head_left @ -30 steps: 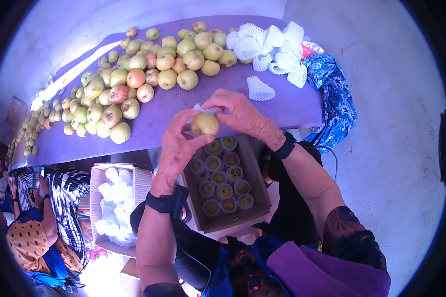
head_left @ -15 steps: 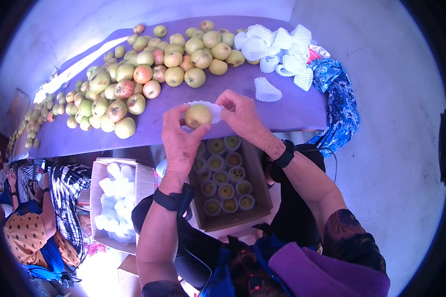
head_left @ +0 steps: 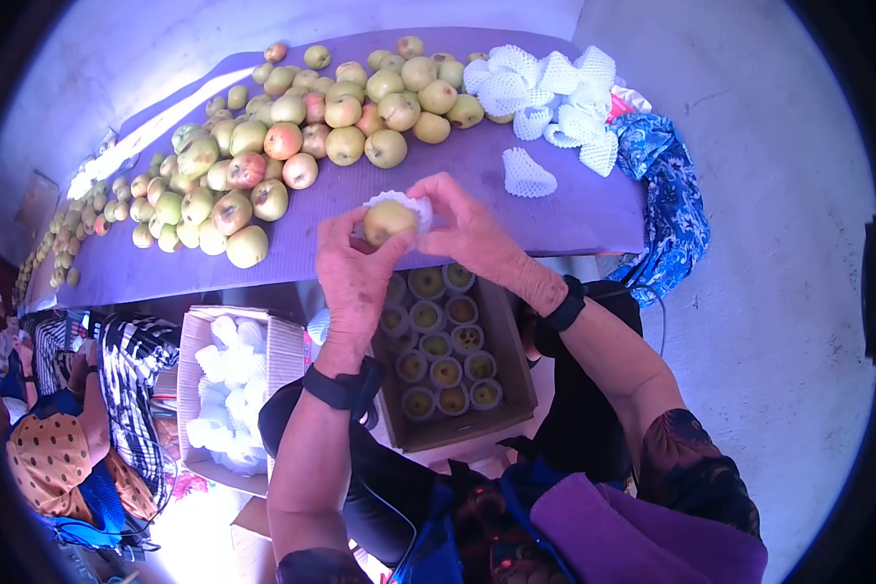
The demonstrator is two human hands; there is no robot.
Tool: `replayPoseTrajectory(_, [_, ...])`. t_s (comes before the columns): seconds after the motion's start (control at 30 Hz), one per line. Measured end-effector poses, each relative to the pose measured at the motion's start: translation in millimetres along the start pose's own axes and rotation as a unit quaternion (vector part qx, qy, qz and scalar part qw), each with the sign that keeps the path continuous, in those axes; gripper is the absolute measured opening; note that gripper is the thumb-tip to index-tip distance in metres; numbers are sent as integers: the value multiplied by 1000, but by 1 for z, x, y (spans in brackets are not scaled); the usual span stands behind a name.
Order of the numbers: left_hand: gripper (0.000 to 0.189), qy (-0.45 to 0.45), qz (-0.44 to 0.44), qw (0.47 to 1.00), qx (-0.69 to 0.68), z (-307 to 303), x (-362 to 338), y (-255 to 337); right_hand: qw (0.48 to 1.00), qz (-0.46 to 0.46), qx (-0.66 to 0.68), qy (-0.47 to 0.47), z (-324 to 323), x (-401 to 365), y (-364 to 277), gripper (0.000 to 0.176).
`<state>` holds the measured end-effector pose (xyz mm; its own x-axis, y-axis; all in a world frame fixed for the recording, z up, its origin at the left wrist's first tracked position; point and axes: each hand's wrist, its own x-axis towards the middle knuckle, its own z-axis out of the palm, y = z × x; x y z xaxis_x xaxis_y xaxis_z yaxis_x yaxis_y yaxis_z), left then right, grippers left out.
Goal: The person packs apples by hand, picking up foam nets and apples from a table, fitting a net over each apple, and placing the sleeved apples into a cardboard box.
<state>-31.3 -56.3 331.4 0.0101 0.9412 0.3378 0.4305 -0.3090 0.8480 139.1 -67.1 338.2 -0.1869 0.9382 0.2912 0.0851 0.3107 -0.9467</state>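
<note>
A yellow-green apple (head_left: 387, 224) is between my hands over the table's front edge. My left hand (head_left: 353, 268) grips it from the left, thumb below and fingers above. Around the apple's upper and right side sits a white foam net sleeve (head_left: 420, 204). My right hand (head_left: 472, 234) pinches that sleeve at the right, fingers curled close to the apple. Below my hands, a cardboard box (head_left: 504, 409) holds several apples in foam sleeves, set in rows. Part of the box is hidden by my forearms.
Many loose apples (head_left: 287, 136) cover the left and back of the purple table (head_left: 594, 219). Foam sleeves (head_left: 530, 83) lie piled at the right, one sleeve (head_left: 528, 173) apart. Another box (head_left: 190, 389) of white sleeves stands lower left. A person (head_left: 63, 448) sits far left.
My right hand has moved left, closer to the apple. The foam sleeve now sits further around the apple instead of stretching out to the right. My left hand has barely moved.
</note>
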Motion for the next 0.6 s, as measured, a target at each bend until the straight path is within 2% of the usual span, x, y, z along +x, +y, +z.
replayPoseTrajectory(0.03, [50, -4, -12, 1000, -14, 1, 1, -4, 1000, 0, 0, 1, 3, -1, 1, 40])
replayPoseTrajectory(0.1, [51, -9, -23, 999, -28, 3, 2, -10, 1000, 12, 19, -12, 8, -1, 4, 52])
replayPoseTrajectory(0.23, [48, -47, -16, 995, -81, 8, 2, -26, 992, 8, 124, 7, 9, 4, 17, 54])
replayPoseTrajectory(0.3, [46, -64, -12, 992, -105, 8, 3, -28, 985, 44, 163, 21, 9, 6, 18, 56])
replayPoseTrajectory(0.43, [47, -83, -23, 990, -108, 4, 2, -21, 984, 41, 174, 17, 11, 5, 17, 57])
replayPoseTrajectory(0.5, [49, -90, -30, 990, -106, 4, 1, -19, 986, 48, 151, 43, 11, 5, 16, 57])
replayPoseTrajectory(0.6, [38, -83, 3, 985, -150, 2, 0, -12, 987, 46, 138, 63, 7, 7, 21, 57])
